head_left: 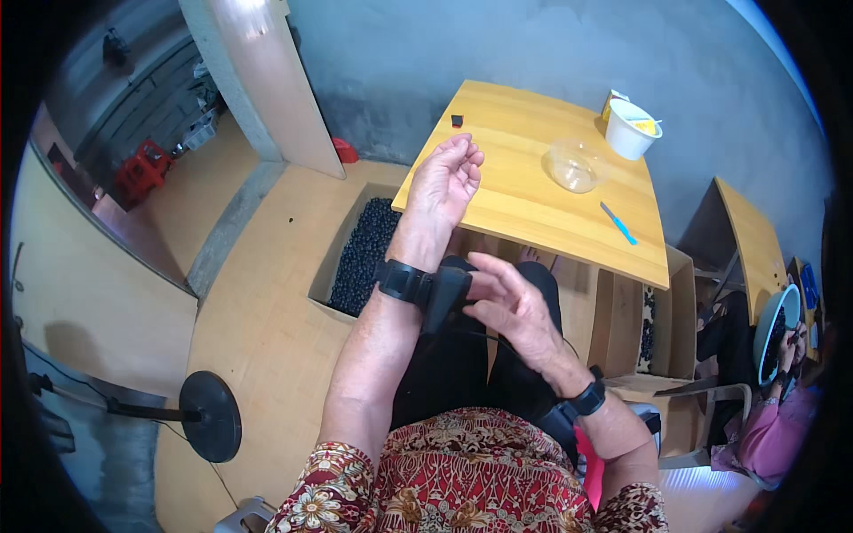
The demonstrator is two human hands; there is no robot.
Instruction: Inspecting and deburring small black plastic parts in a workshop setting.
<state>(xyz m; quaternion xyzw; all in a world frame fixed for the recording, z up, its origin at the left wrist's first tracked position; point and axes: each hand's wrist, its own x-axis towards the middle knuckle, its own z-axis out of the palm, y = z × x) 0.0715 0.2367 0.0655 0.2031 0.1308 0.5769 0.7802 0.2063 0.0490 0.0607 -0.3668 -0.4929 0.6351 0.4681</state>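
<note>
Head view: the left hand (451, 175) is loosely curled, unclenched; the right hand (517, 318) is at the black device (447, 300) strapped on the left wrist (421, 242); whether it grips it, I cannot tell.

Behind the yellow wood-grain tabletop (515, 129) rises a blue-grey wall (400, 62), while a tan floor (258, 284) runs left past a pale door panel (275, 89) toward red stools (142, 169).
</note>
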